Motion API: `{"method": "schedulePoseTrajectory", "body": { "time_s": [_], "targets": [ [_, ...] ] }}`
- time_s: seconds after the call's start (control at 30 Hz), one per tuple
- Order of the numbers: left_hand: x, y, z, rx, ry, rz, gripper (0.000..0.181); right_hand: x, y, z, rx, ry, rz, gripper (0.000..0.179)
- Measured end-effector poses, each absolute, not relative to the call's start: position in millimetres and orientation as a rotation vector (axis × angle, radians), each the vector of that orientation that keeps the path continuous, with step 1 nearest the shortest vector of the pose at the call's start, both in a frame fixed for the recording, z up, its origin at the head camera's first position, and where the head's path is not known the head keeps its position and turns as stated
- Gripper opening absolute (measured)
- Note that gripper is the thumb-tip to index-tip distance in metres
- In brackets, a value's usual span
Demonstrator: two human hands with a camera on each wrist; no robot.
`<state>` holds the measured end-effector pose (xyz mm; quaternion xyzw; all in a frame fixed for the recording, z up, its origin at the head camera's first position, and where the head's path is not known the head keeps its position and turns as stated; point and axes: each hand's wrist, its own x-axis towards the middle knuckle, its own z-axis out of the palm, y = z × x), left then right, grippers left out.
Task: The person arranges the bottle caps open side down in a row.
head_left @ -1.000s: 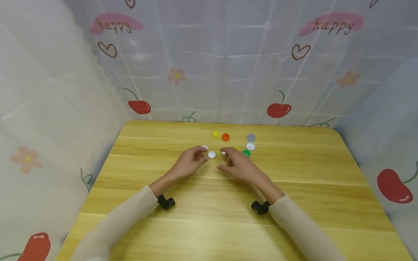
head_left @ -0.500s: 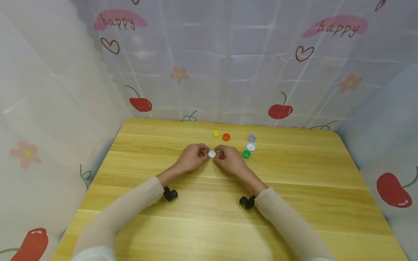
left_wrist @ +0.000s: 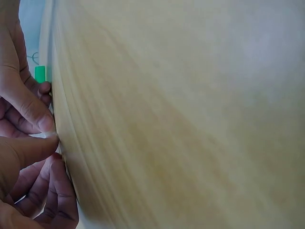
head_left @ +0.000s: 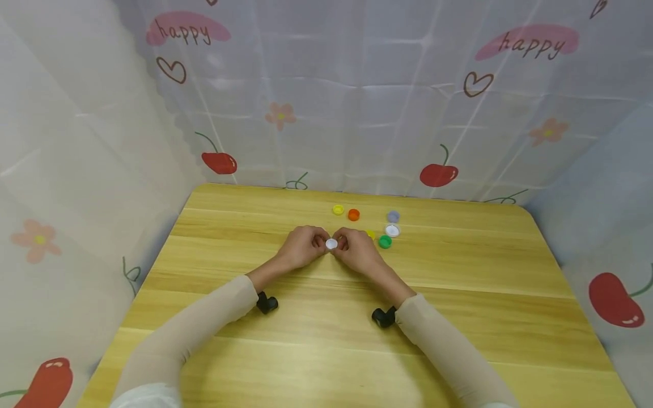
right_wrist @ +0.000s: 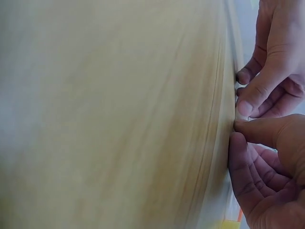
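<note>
Both our hands, the left hand [head_left: 301, 247] and right hand [head_left: 355, 249], which a second ago hovered apart, now pinch the white cap [head_left: 331, 243] between them mid-bench [head_left: 510, 294], fingertips [left_wrist: 45, 124] clear only in wrist views, coloured caps [head_left: 353, 215] only overhead beyond.

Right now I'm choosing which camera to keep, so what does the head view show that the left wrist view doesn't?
Only the head view shows the yellow cap, orange cap, grey cap, the white cap both hands pinch, both sleeves and the curtain. Only the left wrist view shows the fingertips up close against the table. Both show the left hand, right hand, green cap and the tabletop.
</note>
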<state>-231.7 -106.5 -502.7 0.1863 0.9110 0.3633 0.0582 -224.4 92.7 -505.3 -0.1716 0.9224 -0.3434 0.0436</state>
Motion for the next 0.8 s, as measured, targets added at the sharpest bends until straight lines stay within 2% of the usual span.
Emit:
{"method": "schedulePoseTrajectory", "body": {
  "time_s": [0.4,0.8],
  "targets": [
    [-223.5,-115.3,-501.3,0.647,2.681,1.213,0.017,-221.6,106.7,-491.6,-0.715,2.717,-1.077,0.022],
    [-185.3,-117.3,-500.5,0.813,2.570,1.494,0.018,-193.3,138.6,-475.9,-1.048,2.628,-1.139,0.027]
  ]
}}
